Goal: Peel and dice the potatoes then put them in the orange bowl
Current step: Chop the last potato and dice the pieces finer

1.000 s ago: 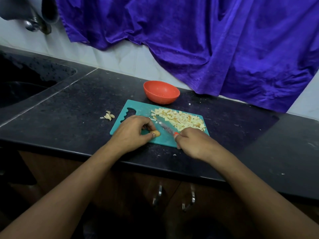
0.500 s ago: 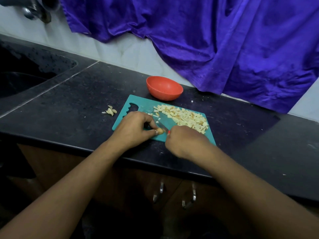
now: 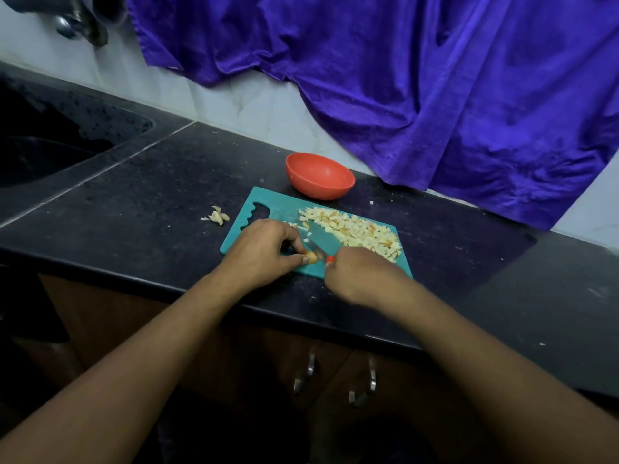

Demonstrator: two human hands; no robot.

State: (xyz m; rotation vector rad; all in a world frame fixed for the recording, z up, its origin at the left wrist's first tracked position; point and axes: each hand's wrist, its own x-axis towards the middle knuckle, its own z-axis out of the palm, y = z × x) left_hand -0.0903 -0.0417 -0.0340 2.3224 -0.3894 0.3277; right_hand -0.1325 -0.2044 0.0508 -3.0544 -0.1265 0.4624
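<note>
Counter: a black speckled stone counter (image 3: pixel 150 202) spanned the view, with pale crumbs scattered along its glossy front edge.
Sink: a dark sunken sink (image 3: pixel 50 152) occupied the counter's far-left corner, and a metal tap (image 3: pixel 77 25) projected from the wall above it.
Wall: a white tiled wall (image 3: pixel 234 105) rose behind the counter's rear edge. A crumpled purple cloth (image 3: pixel 402 78) hung over most of it, its lowest folds close to the rear edge on the right.
Cabinet: brown wooden cabinet doors (image 3: pixel 254 356) stood below the front edge, fitted with curved metal handles (image 3: pixel 308 373).
Cutting board: a teal rectangular plastic cutting board (image 3: pixel 278 209) lay at the middle of the counter near its front edge, with the grip slot to the left.
Orange bowl: a round orange plastic bowl (image 3: pixel 320 175) stood upright just behind the board's rear edge.
Diced potato: a pile of pale-yellow diced potato (image 3: pixel 355 229) lay along the board's rear and right edges.
Left hand: the left hand (image 3: pixel 264 249), fingers curled, pinched a small pale-yellow potato piece (image 3: pixel 310 257) against the board near its front edge.
Right hand: the right hand (image 3: pixel 358 276) was wrapped round the orange-red handle of a steel-bladed knife (image 3: pixel 318 246), whose blade met the potato piece.
Scraps: a small heap of pale potato scraps (image 3: pixel 217 216) lay on the bare counter just left of the board.
</note>
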